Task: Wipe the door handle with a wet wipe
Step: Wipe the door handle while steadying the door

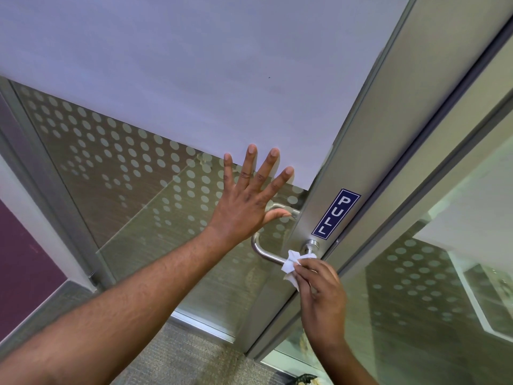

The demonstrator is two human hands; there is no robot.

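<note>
The right hand [319, 290] is pinching the wet wipe [294, 263] against the door handle [261, 251]; the left hand [247, 201], fingers spread, is pressing the glass door [138, 168] beside the PULL sign [336, 213].

Door handle [262, 252]: upper stretch hidden behind left hand [244, 207]; lower end wrapped by wet wipe [294, 263]. Wipe partly covered by right hand [322, 290] fingers. Both forearms cut by bottom edge. Dark object [304, 379] at bottom edge unidentifiable.

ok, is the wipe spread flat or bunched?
Bunched: the wet wipe is crumpled into folds, pinched in the right hand against the door handle.
</note>
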